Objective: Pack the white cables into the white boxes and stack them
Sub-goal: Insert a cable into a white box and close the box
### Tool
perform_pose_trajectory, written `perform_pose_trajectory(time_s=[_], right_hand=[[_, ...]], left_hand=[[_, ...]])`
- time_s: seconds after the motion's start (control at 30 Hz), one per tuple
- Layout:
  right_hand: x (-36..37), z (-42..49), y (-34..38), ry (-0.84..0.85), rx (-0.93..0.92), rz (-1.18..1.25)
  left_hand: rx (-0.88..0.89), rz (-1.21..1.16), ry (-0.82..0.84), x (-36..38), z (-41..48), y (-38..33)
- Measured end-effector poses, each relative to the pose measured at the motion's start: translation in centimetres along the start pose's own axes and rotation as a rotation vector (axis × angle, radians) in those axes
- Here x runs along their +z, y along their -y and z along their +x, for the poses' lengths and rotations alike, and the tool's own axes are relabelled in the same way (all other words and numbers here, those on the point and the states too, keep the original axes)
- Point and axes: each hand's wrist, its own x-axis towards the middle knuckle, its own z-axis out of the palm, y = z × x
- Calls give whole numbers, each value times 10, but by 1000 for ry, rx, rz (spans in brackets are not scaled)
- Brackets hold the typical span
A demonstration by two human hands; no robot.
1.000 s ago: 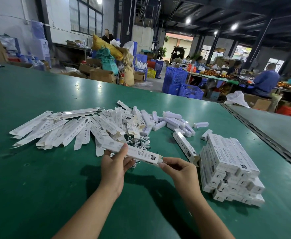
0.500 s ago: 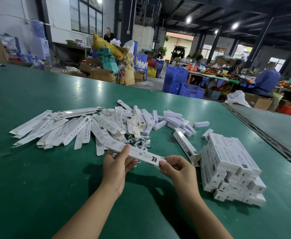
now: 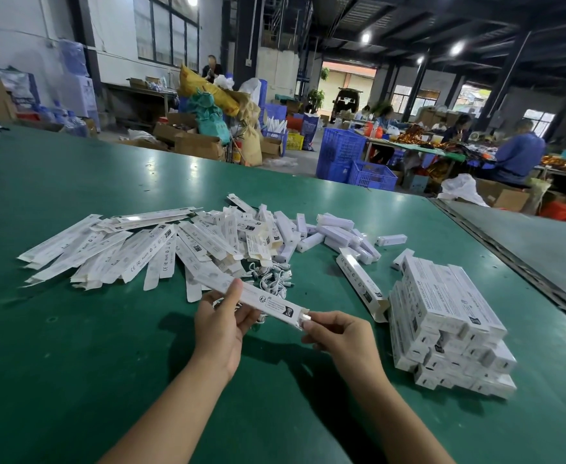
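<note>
Occlusion is limiting the view of the white cables (image 3: 273, 277). They are lying in a small tangle to the left of the stack of packed boxes (image 3: 449, 316), and the pile of flat box blanks (image 3: 134, 249) is covering part of that tangle, so a count is not possible. The left hand (image 3: 223, 324) is gripping a long white box (image 3: 268, 301) near its middle, thumb on top. Its fingers are partly hiding a white piece that cannot be identified. The right hand (image 3: 338, 333) is pinching the open end flap of the same box, and whether a cable is sitting inside cannot be determined. The held box is hovering above the table, left of the stack and nearer the camera than the tangle. One open box (image 3: 358, 279) is lying flat, with its near end just beside the stack's left side. Print on the boxes is too small to read. The lower frame edge is cutting off both forearms. A broad band of green table (image 3: 73, 363) is running from the stack's near left side to that edge. Right of the stack, a dark seam (image 3: 509, 249) is running along the table edge, with a second grey-green surface beyond it. Behind the stack, short white pieces (image 3: 335, 229) are lying scattered. Farther behind the stack, blue crates (image 3: 341, 152), cardboard cartons and seated workers are occupying a dim workshop.
</note>
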Motion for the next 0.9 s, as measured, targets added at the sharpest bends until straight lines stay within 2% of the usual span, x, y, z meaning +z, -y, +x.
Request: perform_pose_trajectory(time_s=[0.27, 0.67, 0.9], right_hand=[[5, 2, -11, -6, 15, -181], [9, 3, -20, 27, -70, -443], [10, 2, -18, 41, -88, -490]], left_hand=[[2, 35, 0, -1, 2, 2], [-36, 181, 15, 0, 4, 7], [-20, 267, 49, -1, 2, 8]])
